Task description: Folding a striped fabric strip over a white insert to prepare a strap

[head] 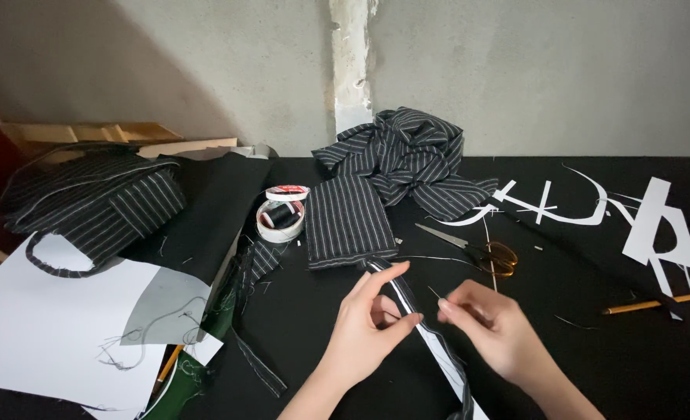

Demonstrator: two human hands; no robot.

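Where the narrow striped fabric strip (419, 327) runs from the folded striped panel (347, 220) toward the near edge of the black worktop (609, 342), both hands meet on it, approx. mid-table. Left hand (368, 323): thumb and forefinger pinched on the strip, other fingers curled loosely behind. Right hand (489, 323): fingertips drawn together just beside the strip, apparently gripping a needle or thread; too small to tell which, so what it grasps can't be confirmed. The strip shows a white underside, and its far end touches the panel's lower edge.

Scissors w/ amber handles (477, 249) lie just beyond the right hand, blades pointing to the panel. Bunched striped cloth (407, 155) sits at the far edge, against the wall and touching the panel. A clear tub of thread spools (280, 219) w/ a round lid (287, 192) leaning behind it stands left of the panel. White paper offcuts (656, 225) are spread across the far right corner; a pencil (654, 303) lies near the right edge, well apart from the hands. Left side: black fabric sheet (213, 210), striped garment piece (96, 202), and large white paper sheets (42, 327) overhanging the near left corner.
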